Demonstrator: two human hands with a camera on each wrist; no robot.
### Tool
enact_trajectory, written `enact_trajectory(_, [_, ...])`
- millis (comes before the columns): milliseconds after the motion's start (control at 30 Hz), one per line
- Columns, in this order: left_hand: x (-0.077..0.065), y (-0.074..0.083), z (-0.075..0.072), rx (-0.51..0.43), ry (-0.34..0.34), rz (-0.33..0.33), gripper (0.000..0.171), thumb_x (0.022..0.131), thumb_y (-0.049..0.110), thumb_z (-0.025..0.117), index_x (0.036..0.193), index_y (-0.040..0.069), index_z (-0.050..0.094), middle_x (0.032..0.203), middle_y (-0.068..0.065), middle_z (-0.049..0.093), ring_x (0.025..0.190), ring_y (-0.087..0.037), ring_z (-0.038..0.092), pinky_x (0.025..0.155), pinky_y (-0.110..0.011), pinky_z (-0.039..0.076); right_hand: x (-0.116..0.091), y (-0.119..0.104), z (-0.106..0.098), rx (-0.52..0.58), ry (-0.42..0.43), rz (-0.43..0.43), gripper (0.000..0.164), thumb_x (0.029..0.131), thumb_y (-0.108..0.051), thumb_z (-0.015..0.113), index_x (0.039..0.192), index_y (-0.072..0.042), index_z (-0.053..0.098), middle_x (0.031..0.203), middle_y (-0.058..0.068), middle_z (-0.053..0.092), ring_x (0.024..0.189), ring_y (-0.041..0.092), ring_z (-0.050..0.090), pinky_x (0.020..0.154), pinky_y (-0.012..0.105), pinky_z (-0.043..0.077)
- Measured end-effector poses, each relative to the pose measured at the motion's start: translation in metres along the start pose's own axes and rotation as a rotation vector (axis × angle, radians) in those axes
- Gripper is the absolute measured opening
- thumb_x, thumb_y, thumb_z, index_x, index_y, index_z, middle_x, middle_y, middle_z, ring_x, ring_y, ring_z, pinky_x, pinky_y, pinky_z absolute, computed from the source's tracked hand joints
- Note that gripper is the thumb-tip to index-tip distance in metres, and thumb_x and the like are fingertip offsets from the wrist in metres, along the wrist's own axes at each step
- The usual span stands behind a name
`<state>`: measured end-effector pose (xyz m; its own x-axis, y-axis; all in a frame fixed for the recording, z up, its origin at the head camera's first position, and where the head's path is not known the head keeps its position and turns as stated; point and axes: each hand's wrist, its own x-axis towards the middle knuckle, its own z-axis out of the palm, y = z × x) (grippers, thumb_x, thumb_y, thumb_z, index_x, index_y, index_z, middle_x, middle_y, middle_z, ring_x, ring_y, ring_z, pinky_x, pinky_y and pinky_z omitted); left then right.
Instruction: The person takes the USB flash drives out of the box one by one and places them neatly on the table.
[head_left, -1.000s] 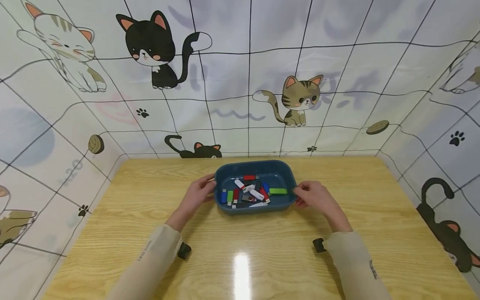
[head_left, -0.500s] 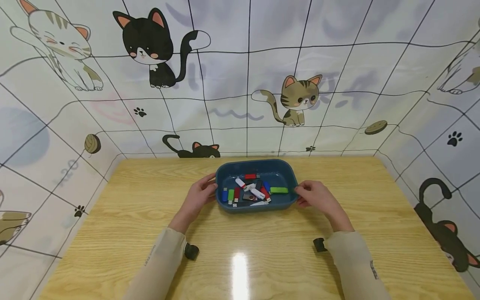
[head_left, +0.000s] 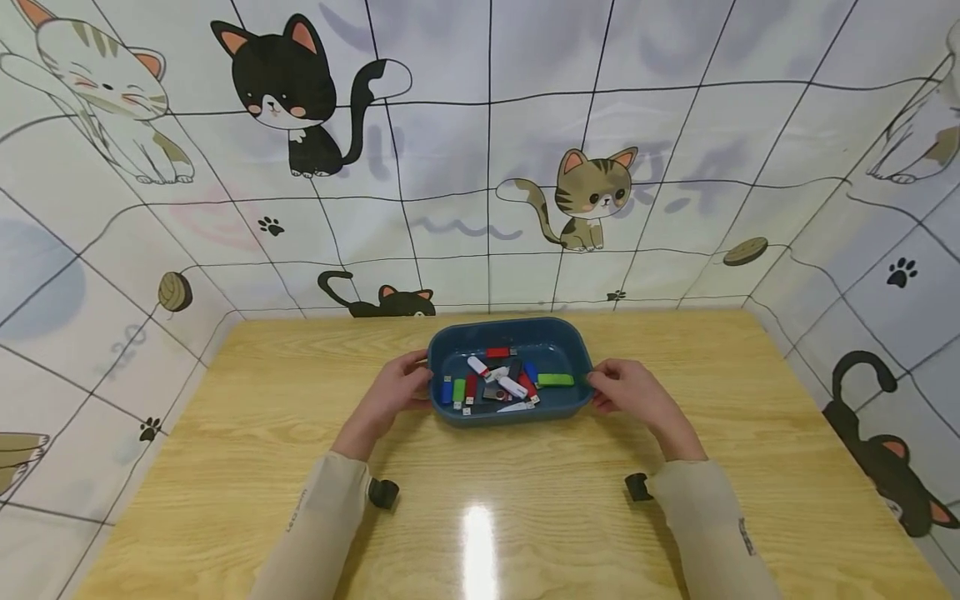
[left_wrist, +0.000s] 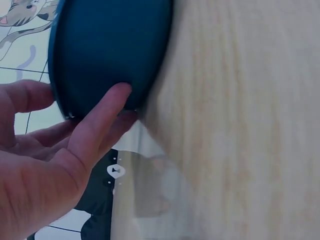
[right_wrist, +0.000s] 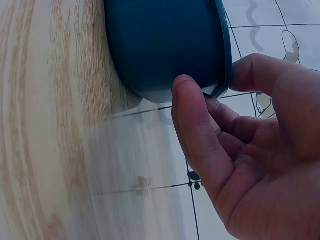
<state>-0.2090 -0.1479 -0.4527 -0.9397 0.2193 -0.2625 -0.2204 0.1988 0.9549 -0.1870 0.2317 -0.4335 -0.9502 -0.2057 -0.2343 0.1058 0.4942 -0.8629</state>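
A dark blue plastic bin [head_left: 540, 333] sits on the table with several USB flash drives inside. Among them are a bright green flash drive [head_left: 555, 380], a white flash drive [head_left: 512, 387], a red flash drive [head_left: 498, 352] and a blue flash drive [head_left: 447, 390]. My left hand [head_left: 392, 392] holds the bin's left end. The left wrist view has one digit at the rim and others against the outer wall of the bin [left_wrist: 110, 45]. At the opposite end, my right hand [head_left: 633, 390] grips the rim and outer wall; the right wrist view shows that bin end [right_wrist: 165, 45] close up.
The wooden table [head_left: 555, 533] extends in front of the bin and to both sides. Behind it and at left and right rise cat-printed walls [head_left: 450, 167]. A small black wrist camera [head_left: 384, 494] is worn at the left cuff, another black camera [head_left: 638, 487] at the right.
My left forearm has shifted slightly to the right, and the head view has turned a little. Both hands keep their hold on the bin, which stays in place.
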Motion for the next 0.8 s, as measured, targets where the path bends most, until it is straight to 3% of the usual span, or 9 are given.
enact_trajectory(267, [0.007,0.005,0.001,-0.013,-0.068,0.012,0.054,0.104,0.010,0.050,0.156,-0.001,0.040,0.144,-0.027,0.055,0.117,-0.042,0.065,0.088,-0.049,0.060,-0.002,-0.001,-0.006,-0.027,0.033,0.030,0.042,0.106,-0.022,0.054,0.128,0.014,0.058,0.100,0.020,0.070,0.083,0.025,0.070,0.076,0.038,0.063])
enact_trajectory(433, [0.003,0.005,0.000,-0.021,-0.078,0.008,0.054,0.105,0.010,0.049,0.157,-0.002,0.038,0.147,-0.028,0.053,0.121,-0.043,0.063,0.089,-0.048,0.060,-0.011,-0.015,-0.007,-0.177,0.236,-0.015,0.053,0.106,-0.039,0.055,0.135,0.005,0.057,0.110,0.018,0.066,0.085,0.027,0.069,0.073,0.034,0.059])
enact_trajectory(533, [0.001,0.006,0.000,-0.027,-0.080,0.007,0.054,0.105,0.010,0.049,0.157,-0.002,0.037,0.147,-0.028,0.052,0.122,-0.044,0.063,0.089,-0.048,0.060,-0.015,-0.032,0.002,-0.275,0.327,-0.115,0.048,0.106,-0.036,0.057,0.134,0.003,0.060,0.111,0.017,0.066,0.093,0.031,0.067,0.074,0.038,0.056])
enact_trajectory(667, [0.001,0.007,0.000,-0.037,-0.074,0.001,0.054,0.105,0.009,0.049,0.157,-0.001,0.037,0.148,-0.028,0.052,0.122,-0.044,0.063,0.091,-0.050,0.059,-0.008,-0.052,0.023,-0.389,0.299,-0.231,0.036,0.104,-0.023,0.063,0.129,0.004,0.065,0.111,0.017,0.068,0.099,0.033,0.064,0.082,0.047,0.056])
enact_trajectory(800, [0.003,0.006,0.001,-0.046,-0.073,-0.015,0.054,0.106,0.009,0.050,0.157,-0.001,0.038,0.149,-0.027,0.051,0.123,-0.043,0.063,0.092,-0.051,0.058,0.006,-0.060,0.044,-0.497,0.216,-0.259,0.033,0.102,-0.020,0.067,0.127,0.001,0.067,0.116,0.015,0.068,0.103,0.031,0.065,0.091,0.050,0.056])
